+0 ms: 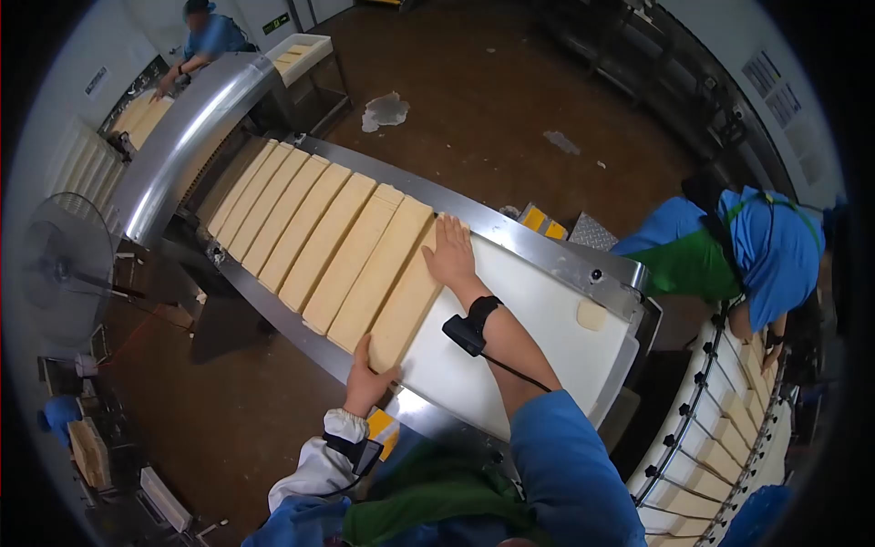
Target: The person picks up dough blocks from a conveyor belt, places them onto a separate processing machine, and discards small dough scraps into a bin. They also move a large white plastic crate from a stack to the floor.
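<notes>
Long pale-yellow dough slabs (314, 219) lie side by side across a white conveyor belt (510, 305) framed in metal. My right hand (450, 257) rests flat, fingers stretched out, against the far end of the slab (401, 314) closest to my right. At that slab's near end, my left hand (366, 381) touches the corner, its thumb pointing up along the edge and apart from the fingers. Part of the left fingers is hidden at the belt's edge. A small round dough piece (591, 315) sits farther right on the belt.
A curved metal cover (196, 150) arches over the belt's far left. One co-worker (214, 41) handles slabs behind it; another (766, 246) bends over a second line (702, 447) at right. A fan (68, 260) stands at left. Yellow-striped blocks (542, 221) flank the frame.
</notes>
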Demonstrator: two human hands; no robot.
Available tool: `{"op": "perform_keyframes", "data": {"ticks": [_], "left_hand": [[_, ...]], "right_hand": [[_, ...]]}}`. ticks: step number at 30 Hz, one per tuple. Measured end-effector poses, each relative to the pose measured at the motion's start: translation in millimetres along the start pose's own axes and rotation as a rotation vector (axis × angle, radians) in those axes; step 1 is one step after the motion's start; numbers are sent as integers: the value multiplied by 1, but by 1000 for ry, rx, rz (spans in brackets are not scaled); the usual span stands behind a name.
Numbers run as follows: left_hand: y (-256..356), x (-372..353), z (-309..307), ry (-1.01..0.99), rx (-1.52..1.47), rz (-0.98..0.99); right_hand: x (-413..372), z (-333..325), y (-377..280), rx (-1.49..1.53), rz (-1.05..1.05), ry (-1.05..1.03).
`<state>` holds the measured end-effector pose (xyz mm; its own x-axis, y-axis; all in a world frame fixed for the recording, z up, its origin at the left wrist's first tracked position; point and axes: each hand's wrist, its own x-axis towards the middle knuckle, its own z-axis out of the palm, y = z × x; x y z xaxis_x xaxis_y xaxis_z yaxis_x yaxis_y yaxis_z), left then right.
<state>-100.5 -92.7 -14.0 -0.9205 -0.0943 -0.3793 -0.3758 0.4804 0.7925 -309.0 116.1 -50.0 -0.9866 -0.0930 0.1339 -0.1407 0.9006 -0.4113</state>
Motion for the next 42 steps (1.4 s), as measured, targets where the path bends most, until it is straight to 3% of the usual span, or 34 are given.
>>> {"op": "perform_keyframes", "data": {"ticks": [3,5,10,13,15,18,19,20,24,27,28,29,31,33,38,42], "left_hand": [[-18,11,1,-55,28,56],[3,8,-9,-118,74,-28],[11,18,-15,-192,220,-100],[0,22,-8,-128,286,39],[20,20,-11,-195,306,39],[33,10,2,-310,367,101],[37,8,8,-356,396,136],[43,6,13,-397,366,192],[45,6,33,-448,464,442],[52,9,36,-488,506,466],[56,11,37,-500,558,451],[61,11,40,-504,614,436],[74,9,45,-512,647,450],[65,15,59,-498,680,531],[104,-28,108,-482,648,799],[176,-139,184,-885,363,929]], "right_hand": [[-3,12,-1,-110,29,14],[-4,13,-10,-216,24,85],[26,-13,-35,-214,196,30],[30,-22,-34,-266,302,51],[17,-48,-27,-311,411,-101],[-35,-101,8,-323,684,-160],[-68,-104,29,-349,726,-3],[-96,-114,48,-316,891,20],[-203,-169,72,-96,1149,-38],[-267,-157,87,392,1076,12],[-277,-159,76,235,876,32],[-274,-177,61,252,879,-100],[-275,-205,35,-40,658,-258],[-295,-158,57,-28,693,45],[-371,-189,68,-132,832,338],[-522,-292,90,-104,893,531]]}}
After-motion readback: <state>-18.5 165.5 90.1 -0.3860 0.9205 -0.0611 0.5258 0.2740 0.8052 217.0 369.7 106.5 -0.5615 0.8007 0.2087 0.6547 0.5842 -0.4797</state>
